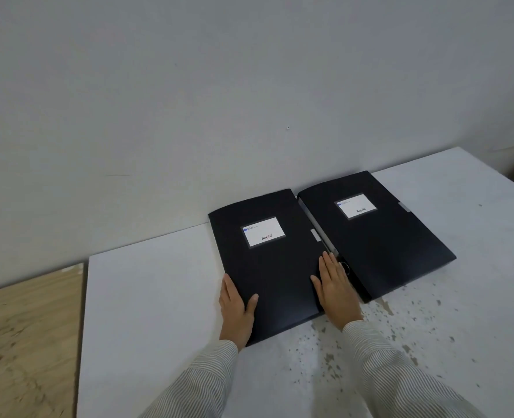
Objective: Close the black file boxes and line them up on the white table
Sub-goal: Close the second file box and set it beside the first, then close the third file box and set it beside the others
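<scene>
Two black file boxes lie flat and closed, side by side on the white table (pixel 159 312), each with a white label on top. My left hand (pixel 237 312) rests against the near left edge of the left file box (pixel 271 267), thumb on its lid. Flat on that box's right edge lies my right hand (pixel 335 289), fingers together and reaching the gap between the boxes. The right file box (pixel 379 239) sits slightly farther back, its grey spine facing the left box. Neither hand touches it.
A plain grey wall (pixel 249 86) stands just behind the boxes. A wooden surface (pixel 26 342) adjoins the table on the left. The table's near right part is speckled with dark stains (pixel 400 342). My striped sleeves enter from the bottom.
</scene>
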